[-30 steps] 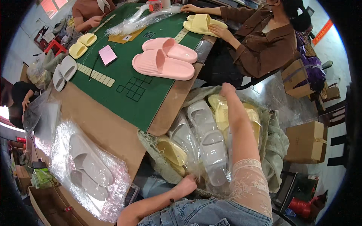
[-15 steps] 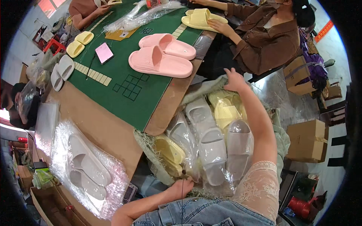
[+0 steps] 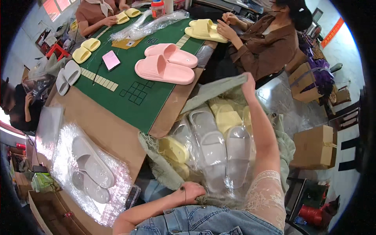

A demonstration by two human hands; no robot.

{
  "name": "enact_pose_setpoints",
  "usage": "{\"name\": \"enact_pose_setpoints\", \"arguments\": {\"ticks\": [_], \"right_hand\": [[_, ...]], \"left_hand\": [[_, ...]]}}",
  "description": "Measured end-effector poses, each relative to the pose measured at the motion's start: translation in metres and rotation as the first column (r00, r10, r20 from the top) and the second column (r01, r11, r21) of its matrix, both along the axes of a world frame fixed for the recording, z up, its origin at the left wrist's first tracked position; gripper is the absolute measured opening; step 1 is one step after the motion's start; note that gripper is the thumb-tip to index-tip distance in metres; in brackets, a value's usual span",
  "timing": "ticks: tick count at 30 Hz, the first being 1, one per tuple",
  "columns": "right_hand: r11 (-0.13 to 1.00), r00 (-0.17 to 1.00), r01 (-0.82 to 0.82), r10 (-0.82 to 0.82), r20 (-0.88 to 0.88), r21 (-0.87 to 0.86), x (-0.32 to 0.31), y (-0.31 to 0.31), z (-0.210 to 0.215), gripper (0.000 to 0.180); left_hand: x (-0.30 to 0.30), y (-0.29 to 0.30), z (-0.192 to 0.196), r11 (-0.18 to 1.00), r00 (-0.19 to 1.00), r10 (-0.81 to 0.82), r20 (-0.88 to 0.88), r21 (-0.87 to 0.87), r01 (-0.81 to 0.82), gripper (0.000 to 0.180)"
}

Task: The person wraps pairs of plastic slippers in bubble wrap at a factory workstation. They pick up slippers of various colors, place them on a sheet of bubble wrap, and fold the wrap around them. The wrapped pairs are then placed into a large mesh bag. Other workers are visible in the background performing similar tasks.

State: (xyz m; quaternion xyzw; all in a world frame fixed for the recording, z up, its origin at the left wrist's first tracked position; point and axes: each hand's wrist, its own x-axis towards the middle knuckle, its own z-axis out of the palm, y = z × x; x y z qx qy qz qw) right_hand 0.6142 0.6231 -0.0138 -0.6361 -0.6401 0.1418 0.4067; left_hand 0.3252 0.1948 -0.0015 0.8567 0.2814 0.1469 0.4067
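A: Currently, status of the sack (image 3: 219, 88)?
B: Held open. Right hand (image 3: 248, 81) fingers pinch its far edge; left hand (image 3: 190, 192) fingers grip the near rim. Bagged slippers (image 3: 213, 150) lie between the fingers, unremoved.
A: Count?
B: Roughly six wrapped; two pink slippers (image 3: 166, 64) beyond the right fingertips.
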Motion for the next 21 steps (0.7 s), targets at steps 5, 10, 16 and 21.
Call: {"name": "enact_pose_setpoints", "arguments": {"ticks": [5,10,16,21], "right_hand": [[0.920,0.966,-0.229,0.174,0.192,0.318,-0.029,-0.038,0.135,0.026],[0.964,0.901,-0.265,0.255,0.352,-0.022,0.000,-0.027,0.102,0.038],[0.936,0.616,-0.173,0.345,0.708,-0.306,0.003,-0.058,0.048,0.050],[0.921,0.492,-0.115,0.378,0.784,-0.372,0.010,-0.041,-0.014,0.032]], "left_hand": [[-0.024,0.023,0.117,0.992,0.865,0.058,0.499,0.072,-0.108,0.039],[-0.022,0.019,0.088,0.999,0.988,0.054,0.142,-0.008,-0.054,0.045],[-0.007,-0.001,0.048,0.989,0.928,0.091,-0.363,-0.075,-0.126,0.045],[0.006,-0.023,-0.015,0.997,0.951,0.014,-0.308,-0.062,-0.035,0.043]]}}
